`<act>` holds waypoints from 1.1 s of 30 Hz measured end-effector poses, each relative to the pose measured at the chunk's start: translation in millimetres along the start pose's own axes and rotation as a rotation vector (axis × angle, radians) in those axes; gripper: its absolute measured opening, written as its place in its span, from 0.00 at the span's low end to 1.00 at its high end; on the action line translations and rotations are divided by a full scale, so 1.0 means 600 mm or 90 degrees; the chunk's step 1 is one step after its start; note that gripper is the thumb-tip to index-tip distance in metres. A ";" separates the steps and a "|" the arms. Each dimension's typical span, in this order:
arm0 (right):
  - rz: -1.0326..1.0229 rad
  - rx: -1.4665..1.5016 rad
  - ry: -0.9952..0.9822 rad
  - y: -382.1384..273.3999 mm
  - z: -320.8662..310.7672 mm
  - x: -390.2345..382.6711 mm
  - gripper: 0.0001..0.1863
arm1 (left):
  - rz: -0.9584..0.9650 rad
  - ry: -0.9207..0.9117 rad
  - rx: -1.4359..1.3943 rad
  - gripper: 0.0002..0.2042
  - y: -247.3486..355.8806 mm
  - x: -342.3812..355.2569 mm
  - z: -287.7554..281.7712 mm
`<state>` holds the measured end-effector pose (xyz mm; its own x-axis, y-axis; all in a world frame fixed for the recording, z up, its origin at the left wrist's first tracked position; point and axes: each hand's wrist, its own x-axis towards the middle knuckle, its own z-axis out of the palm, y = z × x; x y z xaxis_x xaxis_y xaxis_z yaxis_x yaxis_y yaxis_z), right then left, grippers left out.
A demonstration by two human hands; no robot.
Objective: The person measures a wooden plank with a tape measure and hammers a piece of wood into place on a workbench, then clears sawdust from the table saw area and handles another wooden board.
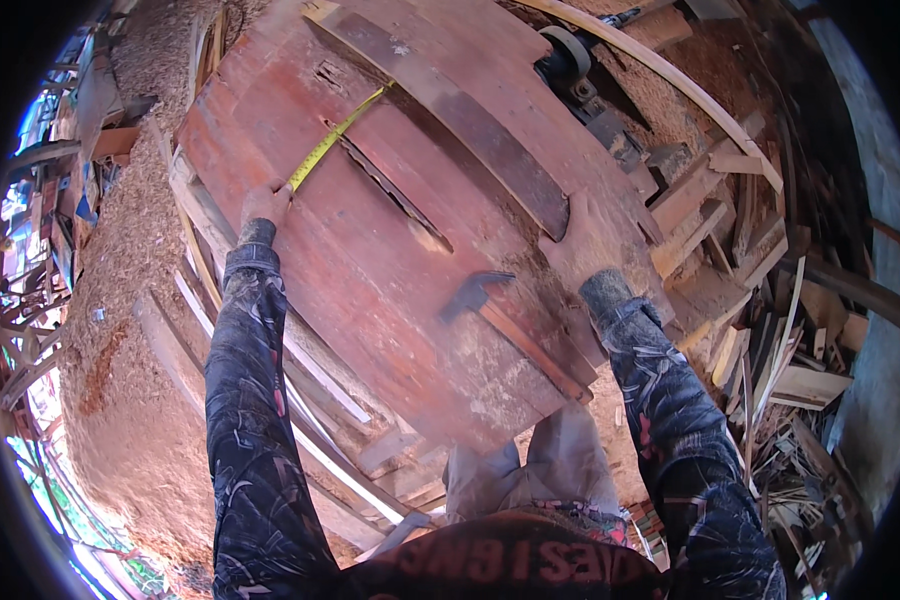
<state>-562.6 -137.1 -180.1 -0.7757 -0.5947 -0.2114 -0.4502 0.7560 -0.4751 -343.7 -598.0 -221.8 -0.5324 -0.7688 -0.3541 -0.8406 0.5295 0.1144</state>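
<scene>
My left hand (266,204) is closed at the left edge of a reddish wooden tabletop (390,320), gripping a yellow tape measure (322,152). Its blade runs out across the boards to the edge of a long dark wooden plank (470,125); any case is hidden in the hand. The plank lies along the tabletop. Around its near end my right hand (578,235) is closed, thumb on one side and fingers on the other, though they blend with the wood. A claw hammer (525,340) with a wooden handle lies between my arms. A long split (395,195) opens in the boards.
Beyond the tabletop's upper right stands a dark machine with a wheel (567,55). Stacked timber offcuts (710,230) crowd the right side, with a curved strip (670,70) above them. Sawdust (120,330) covers the ground at left, and long slats (330,460) lie near my legs.
</scene>
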 end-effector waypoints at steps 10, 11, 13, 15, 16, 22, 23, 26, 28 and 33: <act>0.043 0.031 -0.070 -0.008 -0.013 -0.002 0.34 | 0.011 -0.003 -0.022 0.16 -0.007 -0.007 0.000; 0.032 0.017 -0.059 -0.004 -0.009 -0.004 0.33 | 0.011 -0.006 -0.022 0.16 -0.002 -0.008 0.000; 0.023 0.001 -0.048 0.004 -0.007 -0.005 0.32 | 0.015 0.000 -0.023 0.17 0.010 -0.007 0.002; 0.015 0.008 -0.035 0.001 -0.007 -0.006 0.31 | 0.013 0.008 -0.018 0.17 0.003 -0.009 0.001; 0.015 0.009 -0.036 0.000 -0.004 -0.008 0.31 | 0.026 0.003 -0.014 0.17 -0.002 -0.009 -0.002; 0.018 -0.005 -0.031 0.004 0.004 -0.007 0.30 | 0.035 0.010 -0.019 0.17 -0.007 -0.004 -0.001; 0.009 -0.001 -0.022 0.007 0.004 -0.007 0.31 | 0.045 0.018 -0.022 0.17 -0.004 -0.003 0.000; -0.004 0.003 -0.007 0.014 0.009 -0.007 0.31 | 0.043 0.011 -0.028 0.17 -0.002 -0.006 0.000; -0.010 0.002 0.000 0.014 0.010 -0.007 0.31 | 0.042 0.013 -0.026 0.17 0.001 -0.004 0.001; 0.011 0.004 -0.018 0.008 0.006 -0.007 0.31 | 0.041 0.015 -0.018 0.17 0.005 -0.005 -0.001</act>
<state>-559.7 -132.2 -184.6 -0.7706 -0.5889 -0.2436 -0.4336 0.7647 -0.4768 -344.9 -594.3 -219.7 -0.5869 -0.7423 -0.3233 -0.8072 0.5677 0.1617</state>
